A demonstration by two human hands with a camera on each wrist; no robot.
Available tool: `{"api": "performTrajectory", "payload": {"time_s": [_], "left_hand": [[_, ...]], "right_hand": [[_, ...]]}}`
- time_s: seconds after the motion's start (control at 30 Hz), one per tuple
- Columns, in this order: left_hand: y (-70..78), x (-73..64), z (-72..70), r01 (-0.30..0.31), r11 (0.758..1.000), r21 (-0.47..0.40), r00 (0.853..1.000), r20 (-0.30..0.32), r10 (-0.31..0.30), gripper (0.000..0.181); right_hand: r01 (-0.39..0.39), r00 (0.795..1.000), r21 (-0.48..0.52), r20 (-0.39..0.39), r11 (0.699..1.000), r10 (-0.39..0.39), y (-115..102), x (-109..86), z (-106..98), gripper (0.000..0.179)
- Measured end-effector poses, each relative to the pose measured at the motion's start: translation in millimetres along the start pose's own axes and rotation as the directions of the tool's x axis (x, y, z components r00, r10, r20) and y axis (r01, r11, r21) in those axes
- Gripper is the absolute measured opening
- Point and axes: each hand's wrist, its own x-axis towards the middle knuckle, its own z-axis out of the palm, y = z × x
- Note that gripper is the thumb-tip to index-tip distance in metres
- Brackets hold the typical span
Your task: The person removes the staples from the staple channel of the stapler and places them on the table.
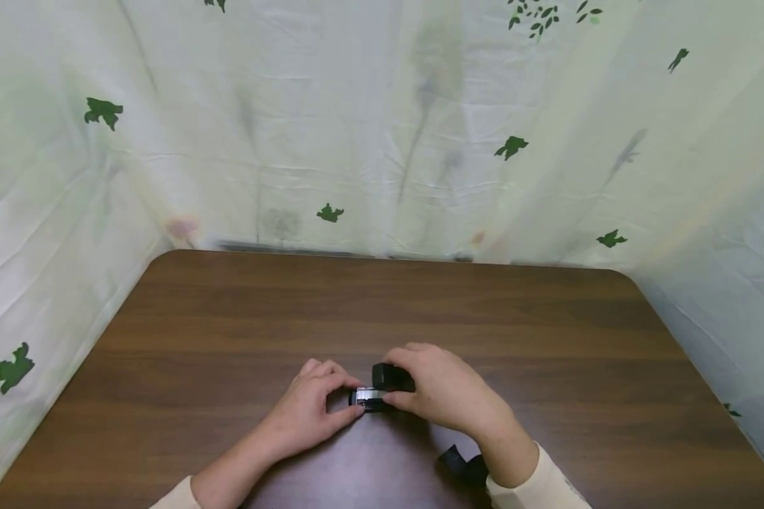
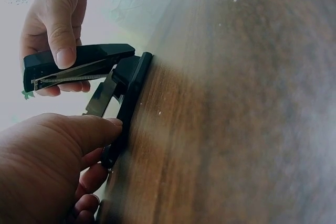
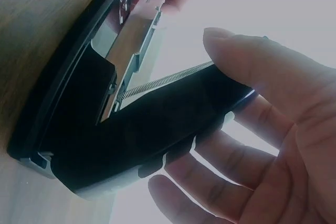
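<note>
A black stapler (image 1: 392,379) is swung wide open close over the brown table. Its metal staple channel (image 3: 134,40) and a thin coil spring (image 3: 168,81) show between base and top arm. My left hand (image 1: 308,406) pinches the front end of the base (image 2: 126,111) between thumb and fingers. With the thumb on one side and fingers on the other, my right hand (image 1: 442,389) grips the raised top arm (image 2: 94,56). The channel lies along the base, and the spring stretches from it up into the top arm.
The wooden table (image 1: 229,318) has rounded far corners. Beside my right wrist is a black curved piece (image 1: 461,463), partly hidden by the forearm. A pale curtain (image 1: 369,127) with green leaf shapes hangs behind the table and along both sides.
</note>
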Motion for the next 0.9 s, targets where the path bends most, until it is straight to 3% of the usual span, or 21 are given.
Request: {"api": "performTrajectory", "payload": {"time_s": [0.9], "left_hand": [[0.5, 1.3, 1.2, -0.01, 1.0, 0.021, 1.0, -0.021, 0.01, 0.027]], "right_hand": [[-0.018, 1.0, 0.055, 0.005, 0.998, 0.018, 10.5, -6.9, -16.6, 0.029]]}}
